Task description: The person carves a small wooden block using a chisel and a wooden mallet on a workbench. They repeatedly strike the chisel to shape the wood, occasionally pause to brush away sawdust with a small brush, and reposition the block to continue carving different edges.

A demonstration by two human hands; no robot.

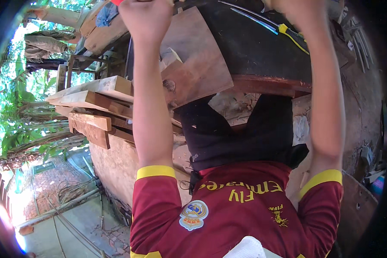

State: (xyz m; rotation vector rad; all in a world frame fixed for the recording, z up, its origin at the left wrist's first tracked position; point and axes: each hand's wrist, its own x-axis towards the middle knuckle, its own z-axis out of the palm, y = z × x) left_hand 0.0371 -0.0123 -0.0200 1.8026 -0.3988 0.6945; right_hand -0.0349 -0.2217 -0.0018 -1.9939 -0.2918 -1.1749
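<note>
My left hand [147, 17] is at the top edge, above a flat brown board [204, 53]. Its fingers look curled beside a bright red thing [117, 1], mostly cut off by the frame, so what they hold is not clear. My right hand [294, 10] is smeared by motion at the top right, its fingers out of sight. Just below and left of it on the dark table [249, 56] lies a hand tool [293, 38] with a yellow and black handle and long thin metal parts, like a hacksaw. A pale wood offcut [172, 59] rests on the board beside my left forearm.
Several thick timber pieces [94, 96] are stacked left of my left forearm. The table's reddish-brown front edge [266, 84] is close to my knees. A clear plastic bag [301, 129] lies by my right leg. More wood and plants stand at the far left.
</note>
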